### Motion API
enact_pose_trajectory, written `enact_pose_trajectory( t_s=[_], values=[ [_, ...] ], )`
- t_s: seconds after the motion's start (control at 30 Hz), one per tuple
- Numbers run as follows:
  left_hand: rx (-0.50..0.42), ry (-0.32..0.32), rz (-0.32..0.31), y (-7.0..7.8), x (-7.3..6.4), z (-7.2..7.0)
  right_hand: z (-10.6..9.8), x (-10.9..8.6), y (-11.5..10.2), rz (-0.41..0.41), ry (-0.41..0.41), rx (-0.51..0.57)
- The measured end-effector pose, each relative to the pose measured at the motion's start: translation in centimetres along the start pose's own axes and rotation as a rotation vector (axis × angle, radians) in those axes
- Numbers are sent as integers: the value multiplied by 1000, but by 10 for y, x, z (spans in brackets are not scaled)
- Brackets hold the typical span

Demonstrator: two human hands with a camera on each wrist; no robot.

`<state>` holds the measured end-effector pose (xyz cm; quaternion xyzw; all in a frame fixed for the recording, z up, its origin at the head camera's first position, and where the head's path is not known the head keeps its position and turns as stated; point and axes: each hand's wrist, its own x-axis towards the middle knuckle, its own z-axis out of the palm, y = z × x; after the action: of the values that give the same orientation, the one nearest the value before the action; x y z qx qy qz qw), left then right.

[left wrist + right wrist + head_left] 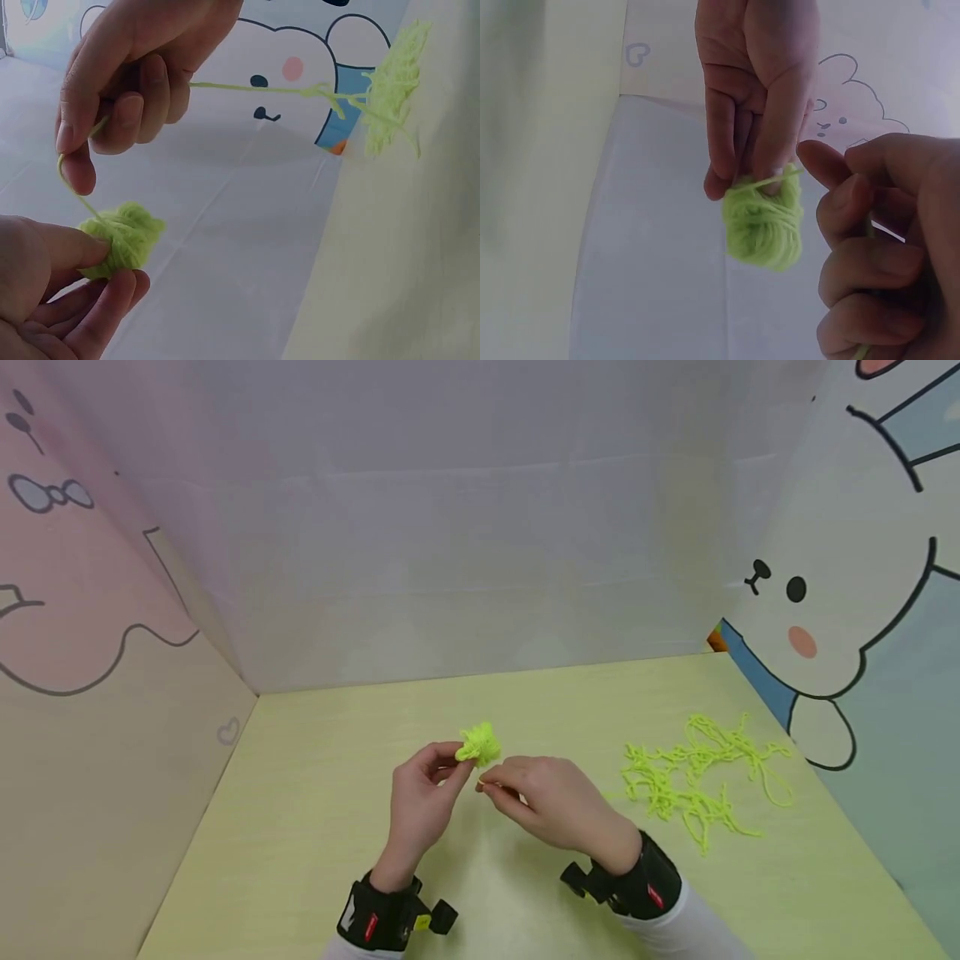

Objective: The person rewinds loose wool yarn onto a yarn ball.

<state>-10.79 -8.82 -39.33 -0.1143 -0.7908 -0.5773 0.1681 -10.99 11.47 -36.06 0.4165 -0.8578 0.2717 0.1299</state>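
Note:
A small ball of neon yellow-green yarn (481, 743) is pinched between the thumb and fingers of my left hand (424, 797), above the table. Just to its right, my right hand (551, 802) pinches the yarn strand (73, 191) between thumb and forefinger. In the left wrist view that strand runs from the ball up to the right fingertips, then out behind the curled fingers toward the loose yarn. The right wrist view shows the ball's wound layers (763, 232) below the left fingertips, with the strand lying across the top.
A loose tangled heap of the same yarn (697, 777) lies on the right side of the pale yellow table (315, 860). A white sheet (480, 552) stands behind, and printed cartoon panels flank both sides. Each wrist wears a black strap with a small camera (645, 877).

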Motion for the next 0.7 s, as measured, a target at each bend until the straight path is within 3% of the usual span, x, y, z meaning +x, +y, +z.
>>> enact_pose_trajectory(
  t_s=[0.43,0.57,0.7],
  values=[
    [46,-210,151,-5,-3,-5,-15,11,21,-66,174,-66],
    [45,-253,208,-1,-3,-5,-18,13,27,-56,174,-51],
    [66,-259,262,3,-4,-6,-19,12,31,-6,121,-27]
  ],
)
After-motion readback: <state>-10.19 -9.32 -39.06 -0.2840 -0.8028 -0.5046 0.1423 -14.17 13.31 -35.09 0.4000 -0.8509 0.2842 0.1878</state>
